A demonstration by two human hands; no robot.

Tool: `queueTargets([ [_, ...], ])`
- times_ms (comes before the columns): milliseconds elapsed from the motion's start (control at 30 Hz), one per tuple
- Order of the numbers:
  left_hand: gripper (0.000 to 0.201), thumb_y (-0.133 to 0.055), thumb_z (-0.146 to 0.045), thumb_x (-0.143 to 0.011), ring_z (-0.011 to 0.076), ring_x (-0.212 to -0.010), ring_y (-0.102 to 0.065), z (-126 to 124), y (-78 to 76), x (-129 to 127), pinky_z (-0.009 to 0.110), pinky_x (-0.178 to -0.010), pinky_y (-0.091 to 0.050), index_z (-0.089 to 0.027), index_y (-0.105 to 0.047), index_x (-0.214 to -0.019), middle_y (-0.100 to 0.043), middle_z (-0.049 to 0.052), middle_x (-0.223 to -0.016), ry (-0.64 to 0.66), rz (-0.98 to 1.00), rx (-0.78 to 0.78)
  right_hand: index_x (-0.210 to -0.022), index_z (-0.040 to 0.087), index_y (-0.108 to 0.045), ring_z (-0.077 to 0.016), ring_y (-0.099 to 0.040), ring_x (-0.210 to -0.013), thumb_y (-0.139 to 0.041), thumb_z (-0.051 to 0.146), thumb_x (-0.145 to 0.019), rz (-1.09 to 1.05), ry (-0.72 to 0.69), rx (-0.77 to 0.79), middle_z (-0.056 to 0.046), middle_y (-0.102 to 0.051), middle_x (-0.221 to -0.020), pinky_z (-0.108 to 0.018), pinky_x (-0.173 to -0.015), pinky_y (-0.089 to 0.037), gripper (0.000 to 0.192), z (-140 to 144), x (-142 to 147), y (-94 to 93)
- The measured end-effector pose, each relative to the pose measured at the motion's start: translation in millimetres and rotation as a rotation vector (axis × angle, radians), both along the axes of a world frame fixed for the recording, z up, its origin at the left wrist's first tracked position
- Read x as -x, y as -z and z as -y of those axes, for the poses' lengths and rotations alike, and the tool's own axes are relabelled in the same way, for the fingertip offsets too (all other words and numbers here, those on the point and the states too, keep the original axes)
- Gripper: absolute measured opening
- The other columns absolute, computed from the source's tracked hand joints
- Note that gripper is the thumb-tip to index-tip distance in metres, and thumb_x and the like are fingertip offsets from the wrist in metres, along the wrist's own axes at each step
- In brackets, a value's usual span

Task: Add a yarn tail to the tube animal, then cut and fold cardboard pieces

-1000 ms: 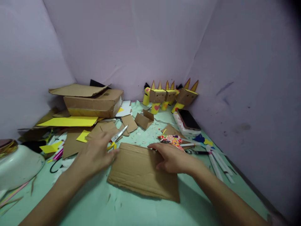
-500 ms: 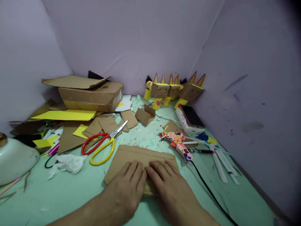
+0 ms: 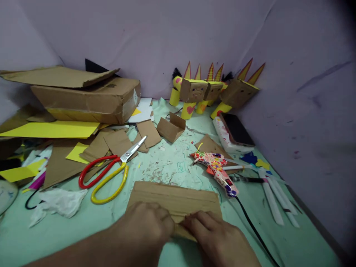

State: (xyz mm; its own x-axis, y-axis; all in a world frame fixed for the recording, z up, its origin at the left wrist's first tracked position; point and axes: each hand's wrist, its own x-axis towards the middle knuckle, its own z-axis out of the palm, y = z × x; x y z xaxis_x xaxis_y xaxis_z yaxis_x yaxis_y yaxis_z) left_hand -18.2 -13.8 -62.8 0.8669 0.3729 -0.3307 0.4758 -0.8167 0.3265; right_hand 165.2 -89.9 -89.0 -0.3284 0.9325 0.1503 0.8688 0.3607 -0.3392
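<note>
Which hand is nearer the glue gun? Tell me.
Right. The right hand lies just below the glue gun; the left hand sits farther left on the cardboard.

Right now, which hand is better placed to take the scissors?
Probably the left hand. The scissors lie left of the cardboard sheet, on its side. The right hand would need to cross over.

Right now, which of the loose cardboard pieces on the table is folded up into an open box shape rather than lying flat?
The small cardboard piece just in front of the yellow-legged figures: its sides stand up, while the piece under both hands and the scraps by the scissors lie flat.
</note>
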Motion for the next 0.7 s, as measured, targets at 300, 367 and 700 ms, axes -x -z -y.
queueTargets([
  [300, 0.020, -0.048, -0.031, -0.077, 0.0142, -0.059, -0.054, -60.0, -21.3, 11.2, 0.022, -0.050, -0.033, -0.019, -0.050, -0.060, -0.058, -0.003, -0.061, -0.515, -0.104, 0.361, -0.068, 0.022, -0.053, -0.0134, -0.057, -0.050, -0.048, 0.026, -0.082, -0.110, 0.247, 0.380, 0.003, -0.060, -0.056, -0.022, -0.046, -0.029, 0.016, -31.7, -14.6, -9.2],
  [367, 0.019, -0.047, -0.031, -0.077, 0.0145, -0.059, -0.055, -58.3, -12.3, 10.7, 0.022, -0.049, -0.032, -0.020, -0.051, -0.062, -0.059, -0.002, -0.061, -0.533, -0.040, 0.326, -0.071, 0.023, -0.051, -0.0152, -0.057, -0.049, -0.042, 0.028, -0.087, -0.047, 0.274, 0.256, 0.003, -0.060, -0.056, -0.025, -0.046, -0.028, 0.019, -32.3, -11.9, 0.6],
  [700, 0.024, -0.036, -0.023, -0.085, 0.0202, -0.048, -0.058, -23.4, 28.1, 8.5, 0.027, -0.045, -0.025, -0.022, -0.053, -0.068, -0.062, 0.001, -0.055, -0.515, 0.120, -0.370, -0.069, 0.023, -0.047, -0.0187, -0.049, -0.046, -0.042, 0.017, -0.085, 0.211, 0.417, -0.114, 0.000, -0.051, -0.051, -0.029, -0.050, -0.026, 0.018, -34.0, 6.9, 12.5],
])
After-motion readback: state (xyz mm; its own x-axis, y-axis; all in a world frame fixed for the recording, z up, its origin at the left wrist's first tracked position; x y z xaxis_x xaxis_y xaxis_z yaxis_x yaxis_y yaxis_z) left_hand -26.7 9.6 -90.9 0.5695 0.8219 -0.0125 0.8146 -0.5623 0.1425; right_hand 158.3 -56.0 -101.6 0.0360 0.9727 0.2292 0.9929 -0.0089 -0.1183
